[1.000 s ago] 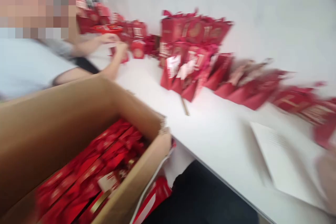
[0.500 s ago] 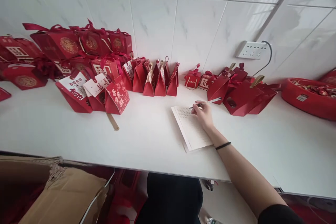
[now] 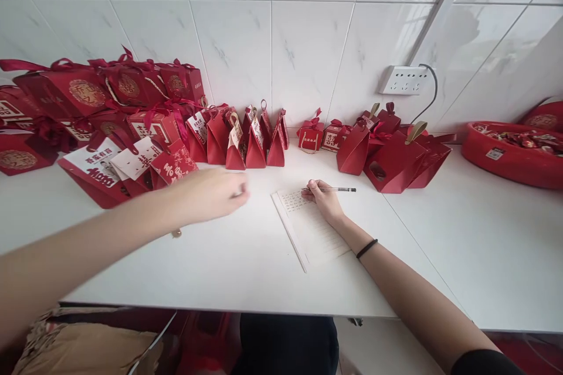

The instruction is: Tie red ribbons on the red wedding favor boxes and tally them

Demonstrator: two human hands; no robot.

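Notebook [image 3: 315,235], red boxes [image 3: 276,155] behind, basin [image 3: 519,167] far right

囍 marks a box [image 3: 335,139] and white tag [image 3: 135,159]; the notebook [image 3: 314,229] is illegible.

You face a white tiled wall [image 3: 237,29] with grey streaks, glossy reflections at its upper right. A socket panel [image 3: 403,80] sits low on it, above your white table [image 3: 497,246]; pale floor [image 3: 378,343] shows below.
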